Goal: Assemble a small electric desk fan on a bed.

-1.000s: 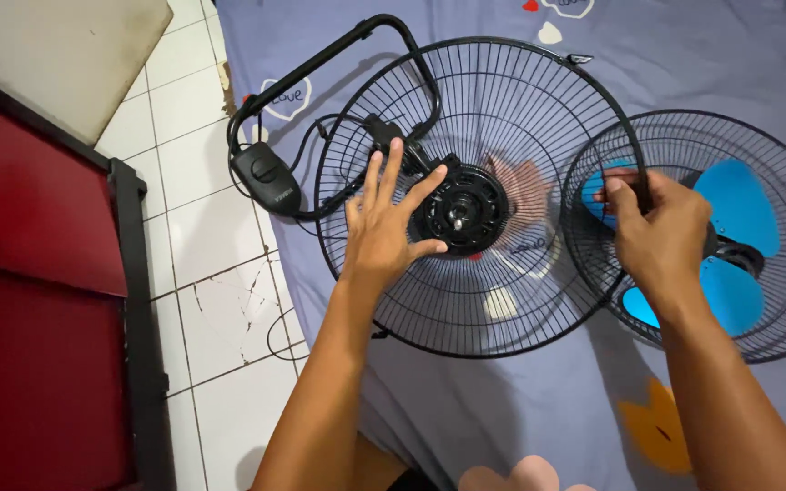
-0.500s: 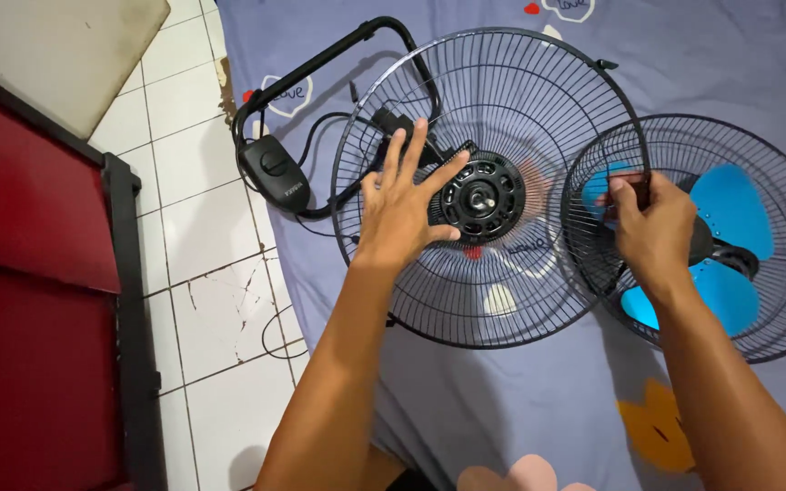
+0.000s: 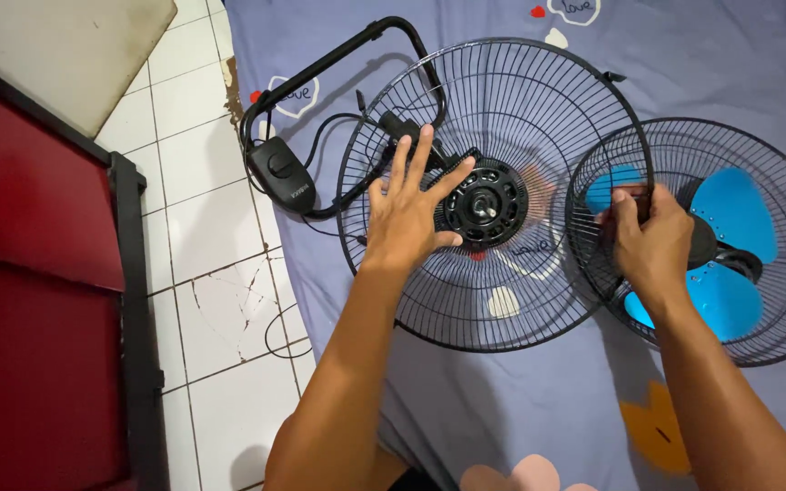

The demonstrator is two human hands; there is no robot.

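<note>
A round black wire fan grille (image 3: 539, 100) lies on a lavender bedsheet (image 3: 502, 409), with the black motor hub (image 3: 487, 205) at its centre. My left hand (image 3: 408, 214) rests flat on the grille just left of the hub, fingers spread. My right hand (image 3: 649, 238) pinches the grille's right rim, where it overlaps a second black grille (image 3: 780, 300). That second grille holds blue fan blades (image 3: 730, 205).
A black tubular stand (image 3: 338, 59) with a switch box (image 3: 279, 173) and cable lies at the grille's upper left. White floor tiles (image 3: 211, 300) and a dark red cabinet (image 3: 29, 300) are to the left.
The big grille has shifted slightly right and turned a little. My left hand followed it right; my right hand kept its hold on the rim.
</note>
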